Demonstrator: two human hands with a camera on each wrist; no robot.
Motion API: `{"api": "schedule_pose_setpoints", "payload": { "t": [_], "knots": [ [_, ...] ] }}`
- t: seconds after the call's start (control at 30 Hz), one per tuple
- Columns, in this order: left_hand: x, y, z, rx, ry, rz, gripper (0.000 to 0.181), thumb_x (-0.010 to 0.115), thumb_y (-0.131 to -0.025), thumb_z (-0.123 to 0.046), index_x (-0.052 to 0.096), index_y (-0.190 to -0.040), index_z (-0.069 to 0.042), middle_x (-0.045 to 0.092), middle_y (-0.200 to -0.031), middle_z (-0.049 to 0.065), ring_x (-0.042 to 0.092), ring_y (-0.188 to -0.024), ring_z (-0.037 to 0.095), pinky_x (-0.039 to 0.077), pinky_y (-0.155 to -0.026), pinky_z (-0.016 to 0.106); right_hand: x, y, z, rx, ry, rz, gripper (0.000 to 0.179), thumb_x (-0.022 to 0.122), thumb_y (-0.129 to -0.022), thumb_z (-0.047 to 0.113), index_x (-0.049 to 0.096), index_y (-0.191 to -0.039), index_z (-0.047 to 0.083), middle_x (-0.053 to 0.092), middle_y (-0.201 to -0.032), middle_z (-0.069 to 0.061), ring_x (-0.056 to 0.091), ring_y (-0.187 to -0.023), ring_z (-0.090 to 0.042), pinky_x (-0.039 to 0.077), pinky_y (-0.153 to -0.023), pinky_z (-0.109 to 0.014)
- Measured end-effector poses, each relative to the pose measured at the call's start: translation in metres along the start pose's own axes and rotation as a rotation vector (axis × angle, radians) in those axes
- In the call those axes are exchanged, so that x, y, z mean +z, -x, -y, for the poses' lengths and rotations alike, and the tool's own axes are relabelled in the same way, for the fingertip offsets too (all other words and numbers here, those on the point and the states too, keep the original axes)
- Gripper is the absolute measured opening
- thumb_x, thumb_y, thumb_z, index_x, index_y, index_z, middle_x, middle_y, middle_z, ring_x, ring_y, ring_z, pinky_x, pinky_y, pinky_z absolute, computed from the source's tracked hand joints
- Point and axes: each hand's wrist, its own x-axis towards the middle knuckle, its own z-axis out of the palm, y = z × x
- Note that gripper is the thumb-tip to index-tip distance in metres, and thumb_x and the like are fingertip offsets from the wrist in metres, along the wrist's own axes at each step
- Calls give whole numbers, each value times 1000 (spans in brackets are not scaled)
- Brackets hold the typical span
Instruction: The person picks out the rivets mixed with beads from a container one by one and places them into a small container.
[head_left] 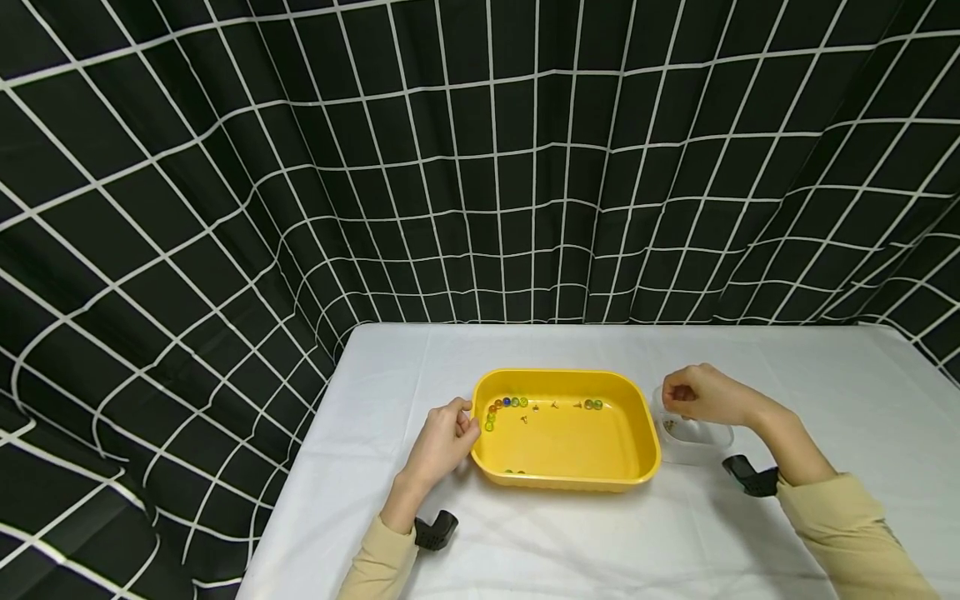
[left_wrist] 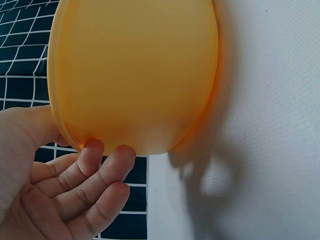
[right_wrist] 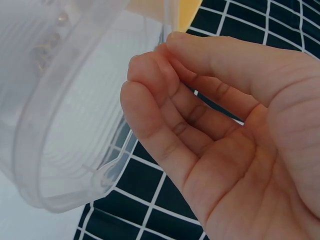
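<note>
My left hand [head_left: 442, 437] holds the left end of a yellow plastic basin [head_left: 570, 479]; in the left wrist view, the thumb goes over the rim and fingertips [left_wrist: 120, 159] touch the outer wall. Colored glass marbles [head_left: 507, 402] line the basin's back left, with two more marbles [head_left: 593, 405] at the back right. Several small brass-colored pins [head_left: 555, 405] lie among them. Over a clear plastic box [head_left: 697, 454] is my right hand [head_left: 705, 395], its fingers curled and thumb meeting index finger. No object shows at its fingertips. Small gold-colored pieces [head_left: 670, 425] lie inside the box.
A white cloth [head_left: 420, 358] covers the table. Behind and to the left hangs a black curtain [head_left: 517, 183] with a white grid. The clear box stands close against the basin's right side. Two marbles [head_left: 514, 472] peek out by the basin's near wall.
</note>
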Motion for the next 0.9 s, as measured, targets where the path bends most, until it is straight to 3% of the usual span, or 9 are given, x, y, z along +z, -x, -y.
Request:
{"api": "schedule_pose_setpoints", "payload": {
  "t": [0.4,0.6,0.9],
  "knots": [
    [-1,0,0,2,1,8,27,57,-85,-6,58,-107,11,51,-66,-3,47,-52,4,45,-48,18,-3,-12,10,-29,9,0,10,62,-82,-4,60,-76,4,51,-64,4,46,-56,-6,46,-51,-21],
    [-1,0,-1,-4,1,11,26,57,-85,-6,59,-106,10,51,-67,-4,47,-53,3,45,-49,18,-3,-21,17,-67,38,-17,11,62,-81,-4,60,-75,4,50,-63,5,45,-57,-6,43,-51,-20],
    [-1,1,-1,-1,-11,9,26,57,-85,-6,59,-106,10,50,-65,-4,46,-51,3,44,-47,18,1,-32,24,-45,24,-4,8,61,-82,-4,61,-78,3,53,-67,2,47,-61,-9,45,-54,-22]
  ]
}}
